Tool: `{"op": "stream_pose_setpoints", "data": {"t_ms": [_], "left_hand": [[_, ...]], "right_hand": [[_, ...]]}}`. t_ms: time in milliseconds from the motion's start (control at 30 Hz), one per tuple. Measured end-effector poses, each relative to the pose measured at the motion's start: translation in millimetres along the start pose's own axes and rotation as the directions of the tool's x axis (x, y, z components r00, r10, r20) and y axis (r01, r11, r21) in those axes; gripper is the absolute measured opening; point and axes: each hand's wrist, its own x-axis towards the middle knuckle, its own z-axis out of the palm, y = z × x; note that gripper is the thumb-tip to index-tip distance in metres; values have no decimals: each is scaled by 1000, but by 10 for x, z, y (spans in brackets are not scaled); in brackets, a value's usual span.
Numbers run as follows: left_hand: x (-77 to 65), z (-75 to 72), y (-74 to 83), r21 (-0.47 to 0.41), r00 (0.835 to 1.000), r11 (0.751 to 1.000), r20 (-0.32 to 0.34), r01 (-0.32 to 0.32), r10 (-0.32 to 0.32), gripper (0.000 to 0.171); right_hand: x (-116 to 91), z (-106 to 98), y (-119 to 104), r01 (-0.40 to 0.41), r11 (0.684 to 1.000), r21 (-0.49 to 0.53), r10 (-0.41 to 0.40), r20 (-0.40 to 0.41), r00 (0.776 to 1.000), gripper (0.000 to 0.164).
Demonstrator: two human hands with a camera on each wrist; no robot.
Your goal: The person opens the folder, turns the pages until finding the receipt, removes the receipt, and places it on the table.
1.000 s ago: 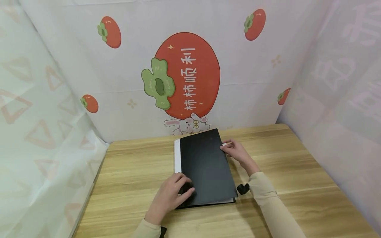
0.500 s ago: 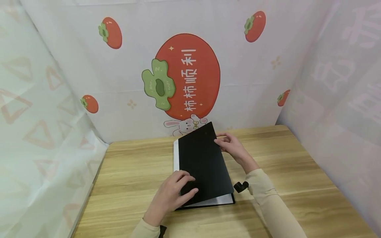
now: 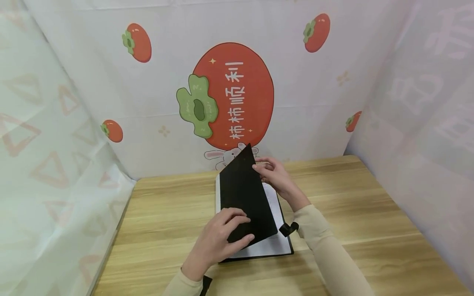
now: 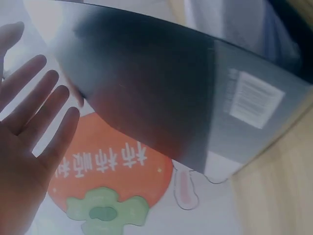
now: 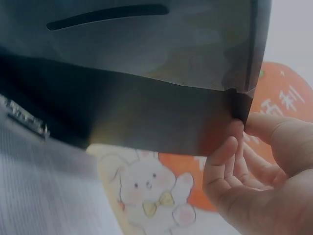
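One blk folder [image 3: 246,201]; L hand [image 3: 218,240] loose, empty, over near-left part; R hand [image 3: 275,176] far right, pinch on raised cover [image 3: 238,181]

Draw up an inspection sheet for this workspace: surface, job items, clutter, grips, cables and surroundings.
Surface: wood-grain tabletop.
Job's things: black folder, its cover raised at a slant, white pages showing; barcode label on the outside.
Clutter: nothing seen.
Grips: right grip pinches the cover's edge; left grip, fingers relaxed, is at the cover's near end, contact unclear.
Cables: nothing seen.
Surroundings: white backdrop printed with red fruit and a rabbit; pale sheets on both sides.
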Motion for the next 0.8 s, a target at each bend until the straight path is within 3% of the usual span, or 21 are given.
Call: {"op": "stream_pose_setpoints", "data": {"t_ms": [167,367,533,800], "left_hand": [[208,-80,80,7,997,997,15,-71,71,48],[438,-171,171,42,981,981,54,-191,188,69],[498,-272,144,69,972,973,96,-219,213,58],[506,-374,88,44,972,980,143,-193,185,43]], "right_hand": [[46,194,-100,35,999,10,-35,28,999,43],[86,417,-155,61,997,43,-63,53,997,42],[117,551,-177,49,998,46,-52,69,996,43],[146,604,-168,66,997,44,-70,76,995,40]]}}
